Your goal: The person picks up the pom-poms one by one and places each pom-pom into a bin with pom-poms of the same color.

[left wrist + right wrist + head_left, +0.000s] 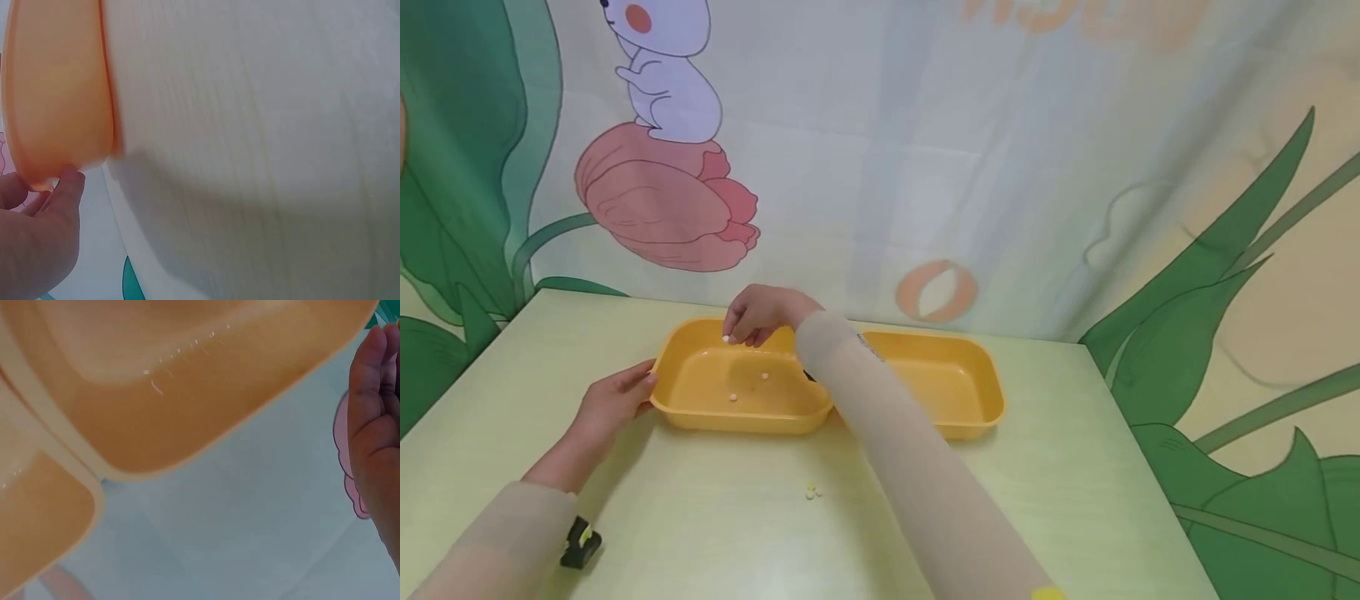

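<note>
Two orange-yellow plastic trays stand side by side on the table, the left tray (741,423) and the right tray (958,432). My left hand (612,402) grips the left tray's outer end; in the left wrist view the thumb and fingers pinch its rim (42,185). Over the back of the same tray, my right hand (765,312) pinches a small white bead (726,338) between its fingertips. Two more small pale beads, one white bead (733,397) and one pinkish bead (765,376), lie on that tray's floor. In the right wrist view the right hand (378,425) shows only partly.
Several tiny white and yellow pieces (811,492) lie on the table (722,517) in front of the trays. A small black object with a yellow part (581,546) is beside the left sleeve. Behind the table hangs a printed cloth (820,208). The right forearm covers where the trays meet.
</note>
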{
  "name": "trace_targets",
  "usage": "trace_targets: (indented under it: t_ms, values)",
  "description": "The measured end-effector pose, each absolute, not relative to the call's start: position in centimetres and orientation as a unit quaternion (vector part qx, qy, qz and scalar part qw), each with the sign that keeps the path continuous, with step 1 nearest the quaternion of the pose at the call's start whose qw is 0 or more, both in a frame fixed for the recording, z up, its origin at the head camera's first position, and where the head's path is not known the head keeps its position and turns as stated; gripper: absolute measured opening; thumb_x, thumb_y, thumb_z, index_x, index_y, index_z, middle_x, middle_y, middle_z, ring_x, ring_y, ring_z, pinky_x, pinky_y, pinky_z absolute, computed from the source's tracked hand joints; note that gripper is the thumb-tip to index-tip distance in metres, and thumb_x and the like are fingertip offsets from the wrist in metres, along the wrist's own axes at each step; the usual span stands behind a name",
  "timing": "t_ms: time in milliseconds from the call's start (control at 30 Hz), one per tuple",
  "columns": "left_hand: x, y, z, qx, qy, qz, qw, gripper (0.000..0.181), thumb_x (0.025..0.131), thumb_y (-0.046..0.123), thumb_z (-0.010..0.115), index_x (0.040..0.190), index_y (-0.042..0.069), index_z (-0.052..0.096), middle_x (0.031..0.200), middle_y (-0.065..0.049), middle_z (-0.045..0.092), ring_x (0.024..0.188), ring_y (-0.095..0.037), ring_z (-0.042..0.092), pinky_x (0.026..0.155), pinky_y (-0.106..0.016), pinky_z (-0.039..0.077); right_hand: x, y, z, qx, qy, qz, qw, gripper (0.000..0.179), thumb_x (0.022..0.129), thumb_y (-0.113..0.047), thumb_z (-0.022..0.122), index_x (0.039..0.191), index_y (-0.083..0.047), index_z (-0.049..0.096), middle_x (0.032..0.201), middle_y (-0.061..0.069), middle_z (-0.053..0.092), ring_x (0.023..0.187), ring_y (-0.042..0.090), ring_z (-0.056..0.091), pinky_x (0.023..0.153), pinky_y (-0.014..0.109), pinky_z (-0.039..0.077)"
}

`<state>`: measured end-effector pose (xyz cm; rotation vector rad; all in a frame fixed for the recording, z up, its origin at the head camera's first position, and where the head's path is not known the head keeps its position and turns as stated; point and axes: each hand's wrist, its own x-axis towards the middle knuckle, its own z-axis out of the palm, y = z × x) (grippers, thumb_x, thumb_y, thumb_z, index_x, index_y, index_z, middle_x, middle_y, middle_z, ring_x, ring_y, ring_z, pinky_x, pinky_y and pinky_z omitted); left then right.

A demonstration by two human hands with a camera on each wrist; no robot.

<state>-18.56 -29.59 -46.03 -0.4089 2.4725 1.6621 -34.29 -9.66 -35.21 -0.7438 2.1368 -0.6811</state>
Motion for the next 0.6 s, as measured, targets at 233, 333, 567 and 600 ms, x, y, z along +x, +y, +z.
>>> trace_targets:
  t_ms: [233, 333, 567, 600]
  values:
    - [-18.5, -29.8, -45.9, -0.131, 0.823, 0.549, 0.061, 0.058, 0.113, 0.029, 0.035, 0.159, -0.004, 0.023, 0.162, -0.031, 0.030, 0.137, -0.034, 0.055, 0.097, -0.020, 0.058, -34.2, -10.7, -37.5, -0.279, 0.852, -0.290, 0.336, 0.010, 0.099, -0.011, 0.067, 0.103, -0.003, 0.071, 0.083, -0.001, 0.061, 0.074, 0.013, 0.057, 0.070, 0.017, 0.058]
    - [-18.5, -29.9, -46.1, -0.125, 0.822, 0.553, 0.055, 0.057, 0.113, 0.026, 0.036, 0.159, -0.005, 0.024, 0.161, -0.032, 0.032, 0.118, -0.009, 0.065, 0.090, -0.013, 0.059, -34.3, -10.8, -38.2, -0.277, 0.857, -0.281, 0.330, 0.011, 0.099, -0.012, 0.068, 0.105, -0.004, 0.072, 0.085, 0.000, 0.062, 0.076, 0.012, 0.058, 0.070, 0.016, 0.058]
    - [-18.6, -29.9, -46.3, -0.133, 0.820, 0.554, 0.055, 0.057, 0.113, 0.027, 0.035, 0.159, -0.004, 0.024, 0.162, -0.030, 0.031, 0.137, -0.032, 0.054, 0.099, -0.022, 0.056, -34.5, -11.2, -39.3, -0.270, 0.870, -0.244, 0.333, 0.009, 0.098, -0.013, 0.069, 0.102, -0.006, 0.074, 0.088, 0.000, 0.066, 0.076, 0.011, 0.060, 0.069, 0.015, 0.059]
    - [-18.6, -29.9, -46.3, -0.134, 0.821, 0.553, 0.055, 0.057, 0.113, 0.027, 0.035, 0.159, -0.004, 0.024, 0.162, -0.030, 0.031, 0.140, -0.037, 0.049, 0.100, -0.024, 0.055, -34.5, -11.2, -39.4, -0.266, 0.873, -0.237, 0.333, 0.008, 0.098, -0.014, 0.070, 0.101, -0.007, 0.074, 0.088, 0.000, 0.067, 0.076, 0.012, 0.060, 0.069, 0.015, 0.058]
